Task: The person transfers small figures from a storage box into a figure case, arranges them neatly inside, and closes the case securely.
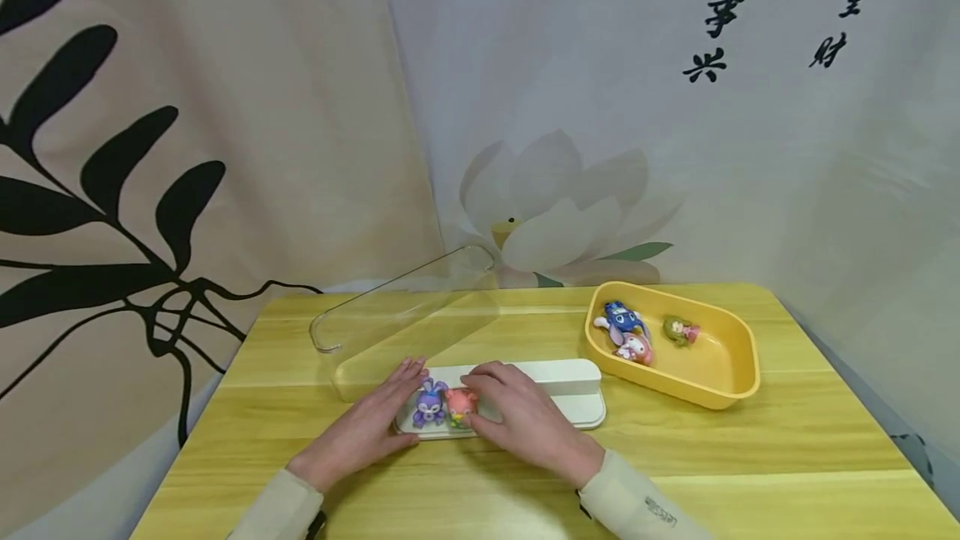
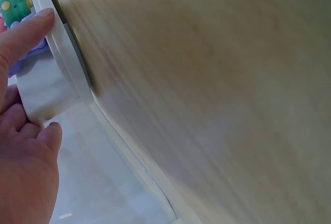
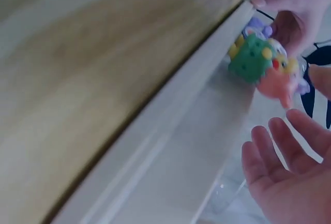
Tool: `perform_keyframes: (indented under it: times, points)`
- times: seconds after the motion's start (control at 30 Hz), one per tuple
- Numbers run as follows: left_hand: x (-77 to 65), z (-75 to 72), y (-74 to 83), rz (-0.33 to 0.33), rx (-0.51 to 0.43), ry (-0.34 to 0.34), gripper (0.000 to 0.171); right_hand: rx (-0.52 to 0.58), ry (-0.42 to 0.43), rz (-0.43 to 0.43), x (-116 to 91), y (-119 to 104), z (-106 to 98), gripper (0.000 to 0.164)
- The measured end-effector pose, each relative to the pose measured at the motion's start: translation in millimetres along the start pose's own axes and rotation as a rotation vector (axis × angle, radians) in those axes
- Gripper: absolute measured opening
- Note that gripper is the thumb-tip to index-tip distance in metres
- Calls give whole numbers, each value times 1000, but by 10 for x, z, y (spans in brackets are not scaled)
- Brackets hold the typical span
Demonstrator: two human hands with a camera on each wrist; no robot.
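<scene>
A long white display base (image 1: 577, 407) with a raised step lies on the table. On its left end stand a purple rabbit figurine (image 1: 430, 403) and, just right of it, a pink figurine (image 1: 461, 403) with a green dotted body (image 3: 250, 58). My left hand (image 1: 372, 417) holds the base's left end, thumb at the front edge and the other fingers round the far side. My right hand (image 1: 525, 417) is beside the pink figurine, its thumb and loosely bent fingers spread around it; in the right wrist view, the fingers (image 3: 297, 146) look apart from it.
Behind the base lies a clear cover (image 1: 420, 315) with a rounded rim. At the back right, a yellow tray (image 1: 705, 377) holds a blue figurine (image 1: 621, 319), a pink-and-white one (image 1: 633, 348) and a green-haired one (image 1: 678, 330). Printed curtains hang beyond the wooden table (image 1: 720, 457).
</scene>
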State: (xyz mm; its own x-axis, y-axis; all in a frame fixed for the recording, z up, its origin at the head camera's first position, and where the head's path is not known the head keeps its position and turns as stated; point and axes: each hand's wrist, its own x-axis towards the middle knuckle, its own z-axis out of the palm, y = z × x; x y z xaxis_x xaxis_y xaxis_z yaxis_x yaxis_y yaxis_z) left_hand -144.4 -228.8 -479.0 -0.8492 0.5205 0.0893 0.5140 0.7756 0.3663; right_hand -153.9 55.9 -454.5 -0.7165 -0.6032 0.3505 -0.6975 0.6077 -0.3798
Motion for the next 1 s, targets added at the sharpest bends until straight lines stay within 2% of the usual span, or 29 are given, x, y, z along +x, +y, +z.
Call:
perform_keyframes:
  times: [0.13, 0.47, 0.67, 1.0]
  points:
    - [3, 7, -9, -3, -5, 1, 92, 27, 25, 43, -63, 59, -159, 44]
    - [-3, 16, -21, 7, 9, 9, 93, 80, 159, 123, -307, 355, -605, 50]
    - [-4, 2, -14, 6, 7, 4, 93, 57, 239, 151, -453, 553, -816, 52]
    - [-7, 11, -23, 15, 0, 12, 93, 4, 238, 299, -688, 876, -1081, 59]
